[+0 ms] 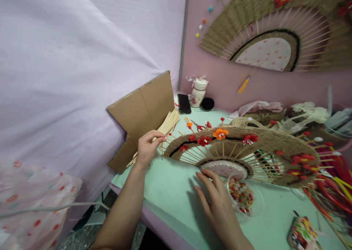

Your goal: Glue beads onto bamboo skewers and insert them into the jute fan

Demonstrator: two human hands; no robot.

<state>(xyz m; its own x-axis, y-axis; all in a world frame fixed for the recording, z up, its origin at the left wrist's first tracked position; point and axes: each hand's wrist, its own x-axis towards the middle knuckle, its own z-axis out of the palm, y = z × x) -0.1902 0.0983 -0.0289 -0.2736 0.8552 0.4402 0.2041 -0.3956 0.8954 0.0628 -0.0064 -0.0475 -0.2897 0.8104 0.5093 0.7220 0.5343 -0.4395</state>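
Note:
A woven fan [264,140] with thin stick ribs and red and orange flowers stands on the pale green table. My left hand [148,147] is at the fan's left end, thumb and forefinger pinched together by a small pale bead on a stick tip. Below the fan's white centre piece [225,168], my right hand [217,202] hovers with its fingers apart, holding nothing. Right beside it is a clear round container [241,195] of red, white and amber beads. Behind my left hand lies a bundle of thin sticks [169,123].
Cardboard [145,114] leans at the left. Scissors [198,126], a phone [184,103] and a white bottle [198,93] are at the back. Colourful cords [330,193] and a patterned item [304,233] lie at the right. Another fan [233,29] hangs on the wall.

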